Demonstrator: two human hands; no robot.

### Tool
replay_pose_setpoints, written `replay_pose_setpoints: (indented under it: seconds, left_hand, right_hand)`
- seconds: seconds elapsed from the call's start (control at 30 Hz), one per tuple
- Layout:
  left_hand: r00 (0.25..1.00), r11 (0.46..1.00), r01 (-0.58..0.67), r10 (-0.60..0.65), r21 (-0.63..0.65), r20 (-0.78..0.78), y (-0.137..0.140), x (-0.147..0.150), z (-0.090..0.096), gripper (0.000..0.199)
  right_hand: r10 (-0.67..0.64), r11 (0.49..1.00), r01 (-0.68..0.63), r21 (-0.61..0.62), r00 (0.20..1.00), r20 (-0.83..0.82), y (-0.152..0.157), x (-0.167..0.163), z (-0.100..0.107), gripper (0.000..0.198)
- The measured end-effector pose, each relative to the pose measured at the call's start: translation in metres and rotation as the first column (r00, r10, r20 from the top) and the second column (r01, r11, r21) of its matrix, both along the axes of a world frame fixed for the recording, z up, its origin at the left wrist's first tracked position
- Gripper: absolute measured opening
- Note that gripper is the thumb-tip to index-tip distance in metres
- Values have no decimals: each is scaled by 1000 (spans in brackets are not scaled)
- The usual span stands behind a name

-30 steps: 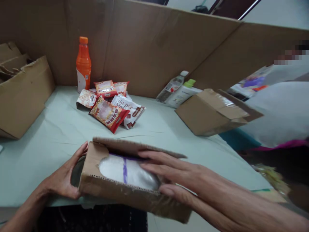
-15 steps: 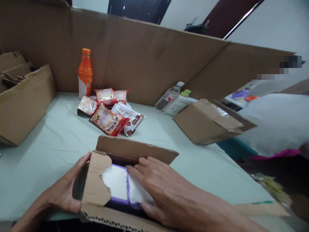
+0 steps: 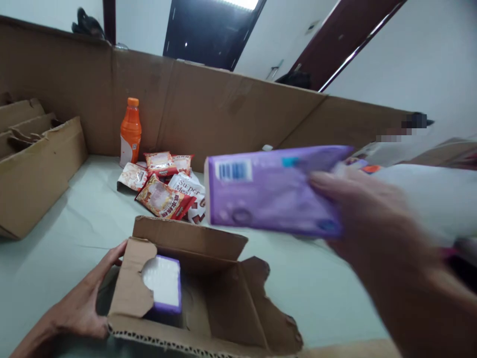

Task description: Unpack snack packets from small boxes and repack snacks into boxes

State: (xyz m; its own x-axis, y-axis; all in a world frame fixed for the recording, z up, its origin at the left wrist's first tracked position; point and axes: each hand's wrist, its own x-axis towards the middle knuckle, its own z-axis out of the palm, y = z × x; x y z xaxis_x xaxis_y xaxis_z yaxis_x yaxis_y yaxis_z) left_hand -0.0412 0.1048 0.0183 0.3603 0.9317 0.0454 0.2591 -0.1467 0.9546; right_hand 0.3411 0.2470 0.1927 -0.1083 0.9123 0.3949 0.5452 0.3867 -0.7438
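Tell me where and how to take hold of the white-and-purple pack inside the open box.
Probably pinch the white-and-purple pack by its near and far sides at the right end, coming from above and the right. The open box leaves room to that side, while its cardboard flap covers the pack's left part.

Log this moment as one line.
left hand: at left end of open carton | right hand: holding purple pack aloft | in carton: white-and-purple pack
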Motion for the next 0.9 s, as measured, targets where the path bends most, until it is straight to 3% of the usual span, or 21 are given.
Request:
replay_pose_setpoints:
  seconds: [0.2,0.3,0.4,0.5,0.57,0.63,0.7,0.73,0.8,0.83,0.9]
  left_hand:
    - [1000,1000,2,-2,15,-4,1,2,-10,135]
    - [1000,1000,5,-5,25,6,1,5,-10,130]
    - [1000,999,2,-1,47,-24,-1,5,-10,127]
    - [999,998,5,-2,57,-42,-2,5,-10,128]
    - [999,999,4,-2,48,-46,-1,6,-7,126]
    - [999,999,-5,7,43,-46,0,8,-2,123]
    - [999,999,-12,13,38,-36,1,10,2,123]
    - [1000,999,-13,14,34,-27,2,10,4,124]
    - [1000,1000,-12,12,17,-12,3,10,5,127]
    - [1000,1000,-12,12,10,-8,3,9,5,127]
    - [1000,1000,-11,12,7,-5,4,6,3,126]
  right_hand:
    - [-55,989,23,-148,975,-216,113,-78,-52,41]
    - [-59,970,8,-243,978,-202,145,-99,-75,41]
    - [-85,969,55,-241,989,-117,155,-98,-80,39]
    - [-150,977,134,-168,985,-86,133,-81,-67,30]
    - [-117,990,106,-91,983,-138,96,-67,-51,21]
    - [15,1000,-14,6,984,-180,46,-57,-32,21]
    - [225,974,-227,-19,972,-68,-4,-53,-13,19]
    - [381,921,-372,-120,922,66,-25,-55,-6,20]
    - [615,785,-528,-324,727,304,-53,-64,0,28]
    - [685,728,-552,-407,615,391,-60,-72,-2,41]
    - [743,668,-554,-497,452,494,-63,-90,-12,70]
